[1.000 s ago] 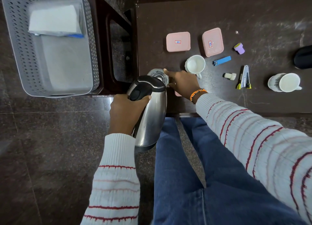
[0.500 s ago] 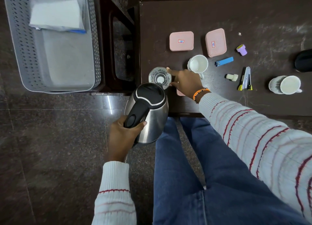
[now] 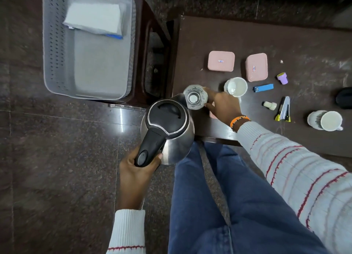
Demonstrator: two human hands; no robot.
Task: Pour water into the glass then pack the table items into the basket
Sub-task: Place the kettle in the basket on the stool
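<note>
A clear glass (image 3: 195, 99) stands near the left front corner of the dark table (image 3: 247, 36). My right hand (image 3: 222, 106) is wrapped around its right side. My left hand (image 3: 136, 169) grips the black handle of a steel kettle (image 3: 168, 130), held almost upright off the table's left front edge, its spout just beside the glass. The grey perforated basket (image 3: 57, 44) sits on a stool to the left, with a white packet (image 3: 94, 17) inside.
On the table lie two pink lidded boxes (image 3: 221, 61) (image 3: 256, 67), a white cup (image 3: 236, 86), a blue lighter (image 3: 263, 87), a purple cap (image 3: 282, 78), a small white bottle (image 3: 270, 105), a stapler (image 3: 283, 109) and a mug (image 3: 326, 122). A pink object is partly hidden under my right hand.
The kettle has tipped back from a pouring tilt to nearly upright and drawn away from the glass toward me. My right hand stays on the glass.
</note>
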